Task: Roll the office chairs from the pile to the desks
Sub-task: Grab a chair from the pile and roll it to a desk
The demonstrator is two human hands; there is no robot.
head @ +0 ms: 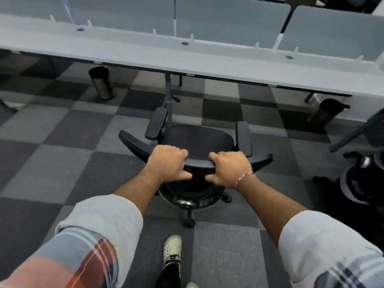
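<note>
A black office chair (195, 140) with two armrests stands on the checkered carpet, its seat facing the long pale grey desk (145, 57). My left hand (167, 166) grips the top edge of the backrest left of its middle. My right hand (228, 169), with a red-and-white thread at the wrist, grips the same edge right of the middle. The chair's front lies a short way from the desk edge, in line with a desk leg (168, 94). Its base and one caster (190, 223) show below my hands.
A steel bin (102, 84) stands under the desk at the left and another bin (324, 112) at the right. Parts of other chairs (361, 179) crowd the right edge. Grey partition panels (228, 19) rise behind the desk. My shoe (172, 249) is behind the chair.
</note>
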